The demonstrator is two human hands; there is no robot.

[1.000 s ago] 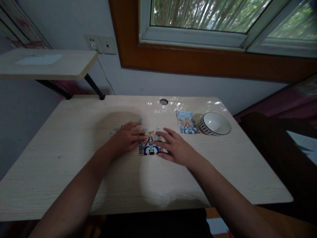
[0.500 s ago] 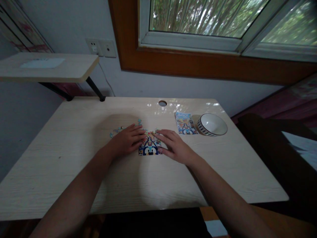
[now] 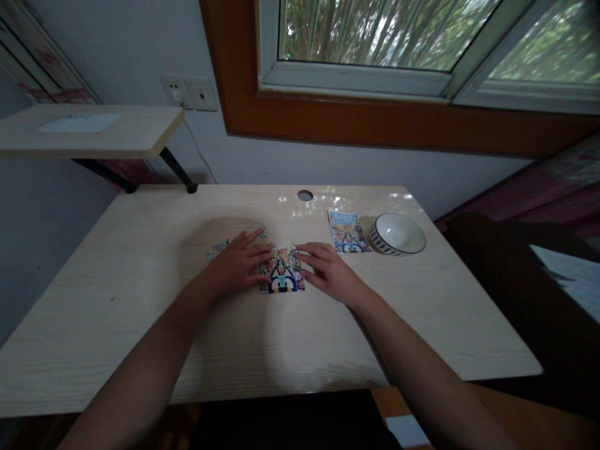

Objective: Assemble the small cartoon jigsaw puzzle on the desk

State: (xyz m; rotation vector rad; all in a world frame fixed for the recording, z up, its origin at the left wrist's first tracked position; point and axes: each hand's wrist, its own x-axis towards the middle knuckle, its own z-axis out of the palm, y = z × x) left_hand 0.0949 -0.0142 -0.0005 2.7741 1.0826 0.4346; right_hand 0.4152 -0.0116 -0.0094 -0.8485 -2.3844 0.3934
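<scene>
A partly joined jigsaw puzzle (image 3: pixel 283 275) with a blue cartoon dog's face lies flat on the desk between my hands. My left hand (image 3: pixel 241 261) rests with fingers spread over its left edge, the index finger stretched toward a loose puzzle piece (image 3: pixel 263 231) above. More loose puzzle pieces (image 3: pixel 216 249) lie beyond that hand, partly hidden by it. At the puzzle's right edge, my right hand (image 3: pixel 325 267) has its fingers apart, fingertips touching the border. Neither hand visibly holds a piece.
A printed picture card (image 3: pixel 349 232) with the same dog lies at the back right, beside a white bowl (image 3: pixel 400 234) with a striped outside. The desk (image 3: pixel 328 350) has a round cable hole (image 3: pixel 305 195) near the wall. A raised shelf (image 3: pixel 140 134) stands at the left.
My left index finger has stretched up and away toward the loose piece above the puzzle. My right hand has shifted slightly, uncovering more of the puzzle's right edge.
</scene>
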